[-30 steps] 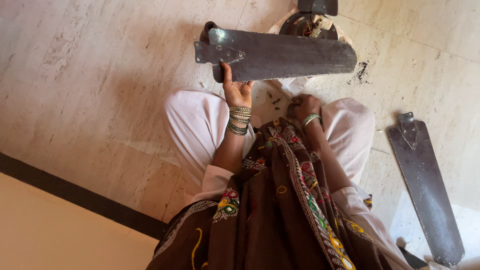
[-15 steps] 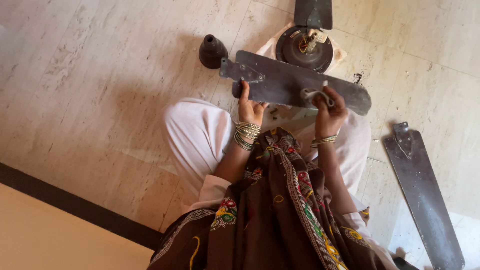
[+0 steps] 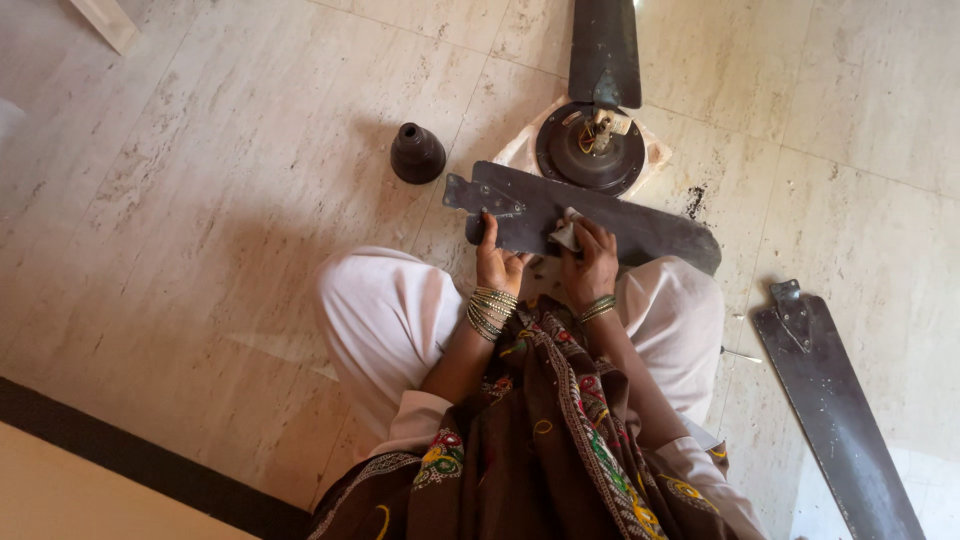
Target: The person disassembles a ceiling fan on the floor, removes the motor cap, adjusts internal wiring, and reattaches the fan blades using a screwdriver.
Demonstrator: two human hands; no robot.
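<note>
Knees crossed on the floor, we steady a dark fan blade (image 3: 600, 215) across our lap: left hand (image 3: 497, 262) grips its near edge, right hand (image 3: 592, 262) presses a cloth (image 3: 566, 236) onto it, beside the fan motor (image 3: 590, 150).

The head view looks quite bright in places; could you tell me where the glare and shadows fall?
Head view: glare washes out the floor at upper and lower right; the person's soft shadow falls left across the tiles; the fan blade under the left hand and right hand stays sharp.
</note>
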